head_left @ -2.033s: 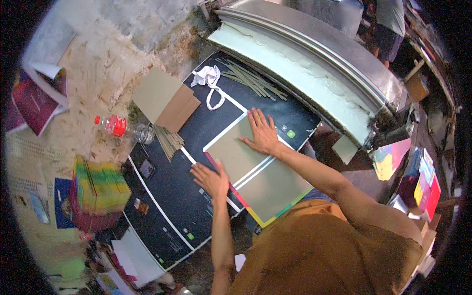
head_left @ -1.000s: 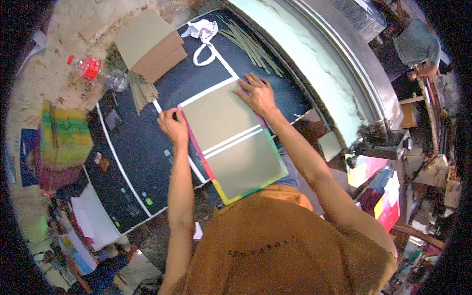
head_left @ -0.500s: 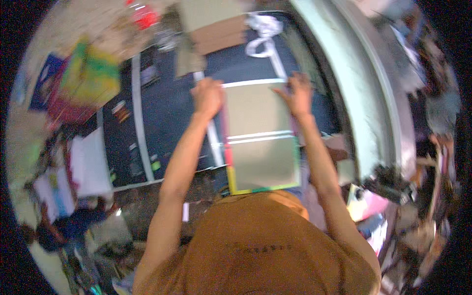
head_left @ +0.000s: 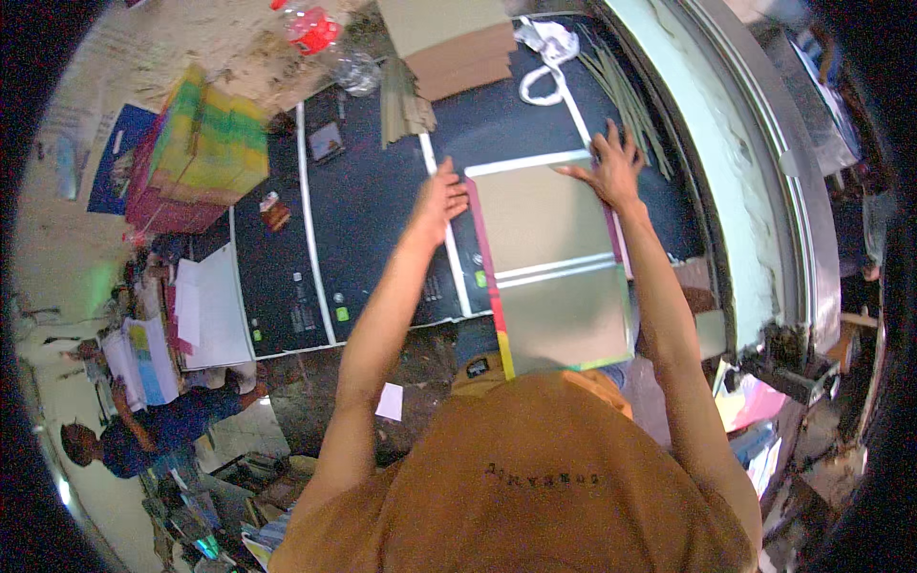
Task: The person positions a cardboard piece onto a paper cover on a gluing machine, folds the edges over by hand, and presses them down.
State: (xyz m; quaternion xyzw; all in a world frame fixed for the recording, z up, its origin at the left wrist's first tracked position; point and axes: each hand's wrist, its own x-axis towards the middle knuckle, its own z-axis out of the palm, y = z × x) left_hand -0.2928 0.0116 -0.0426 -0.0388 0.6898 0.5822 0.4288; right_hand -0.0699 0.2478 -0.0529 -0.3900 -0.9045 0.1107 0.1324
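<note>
A dark tabletop (head_left: 373, 205) crossed by white lines fills the middle of the view; along its right edge runs a long curved pale-green machine bed (head_left: 735, 181) with a grey metal rim; on the near right part of the tabletop lies an olive-grey board cover (head_left: 554, 258), made of two panels with a narrow spine strip between them and a coloured paper border showing pink on the left and yellow-green at the near edge; far left sits a rainbow-coloured stack of paper (head_left: 205, 148); at the far edge rests a pile of brown cardboard sheets (head_left: 454, 38), with a bundle of thin strips (head_left: 626, 81) to its right and a white cord (head_left: 544, 57) between them; the left hand (head_left: 441, 196) lies flat, fingers together, pressing the cover's far left edge; the right hand (head_left: 611, 167) lies flat with fingers spread on the cover's far right corner; neither grip is closed around anything; a plastic bottle with a red label (head_left: 320, 33) lies at the far left.
</note>
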